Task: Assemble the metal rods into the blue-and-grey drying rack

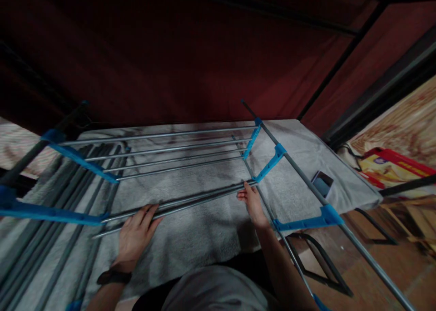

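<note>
Two thin grey metal tubes [204, 196] run side by side across the lower part of a rack with blue plastic brackets. My left hand [136, 229] lies over their left stretch, fingers curled around them, with a dark band on the wrist. At the other end, my right hand [251, 202] pinches a tube just beside the blue bracket [270, 163] on the right. The left bracket [54, 213] is close to the tubes' left ends. Whether either end is seated in a bracket, I cannot tell. Farther back, several parallel tubes [170, 146] span the rack's upper tier.
Several loose dark poles [51, 229] lie on the grey fleece cover [190, 252] at left. A phone [322, 184] rests on the cover at right. Beyond it sits a red and yellow box [391, 165]. Dark red fabric [187, 66] closes off the back; a black metal frame [316, 261] stands low at right.
</note>
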{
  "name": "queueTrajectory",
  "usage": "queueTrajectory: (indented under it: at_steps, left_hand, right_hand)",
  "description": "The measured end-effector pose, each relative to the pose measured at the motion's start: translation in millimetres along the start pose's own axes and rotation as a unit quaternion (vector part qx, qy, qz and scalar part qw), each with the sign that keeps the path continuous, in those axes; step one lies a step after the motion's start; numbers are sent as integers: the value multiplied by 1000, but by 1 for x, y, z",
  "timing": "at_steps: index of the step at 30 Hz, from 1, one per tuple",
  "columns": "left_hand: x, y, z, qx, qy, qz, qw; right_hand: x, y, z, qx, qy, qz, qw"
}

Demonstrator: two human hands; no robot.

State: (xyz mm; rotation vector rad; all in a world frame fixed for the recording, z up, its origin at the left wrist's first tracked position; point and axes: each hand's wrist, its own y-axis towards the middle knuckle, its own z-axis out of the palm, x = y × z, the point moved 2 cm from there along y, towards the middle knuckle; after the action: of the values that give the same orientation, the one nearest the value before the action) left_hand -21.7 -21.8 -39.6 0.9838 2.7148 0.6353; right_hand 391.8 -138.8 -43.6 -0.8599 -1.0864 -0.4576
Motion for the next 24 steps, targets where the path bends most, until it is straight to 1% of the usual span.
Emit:
queueTrajectory:
  at_steps: [2, 7, 9, 13, 17, 24]
  left_hand:
    - [-4, 1, -3, 8, 2, -1, 1000]
    - [-9, 3, -8, 63, 1, -27, 998]
    - [-10, 3, -8, 73, -5, -35, 997]
    - [-13, 2, -8, 73, -4, -40, 997]
    - [-15, 0, -9, 73, 8, -39, 997]
    - [-17, -1, -8, 37, 10, -18, 999]
  right_hand:
    - [-2, -1, -2, -1, -3, -9, 1000]
    - [-6, -2, -6, 5, -9, -18, 1000]
    - [-7, 0, -7, 1, -12, -19, 1000]
    - [-9, 2, -9, -11, -19, -22, 1000]
    - [-10, 4, -12, -6, -26, -21, 999]
    - [-11, 7, -14, -1, -29, -13, 999]
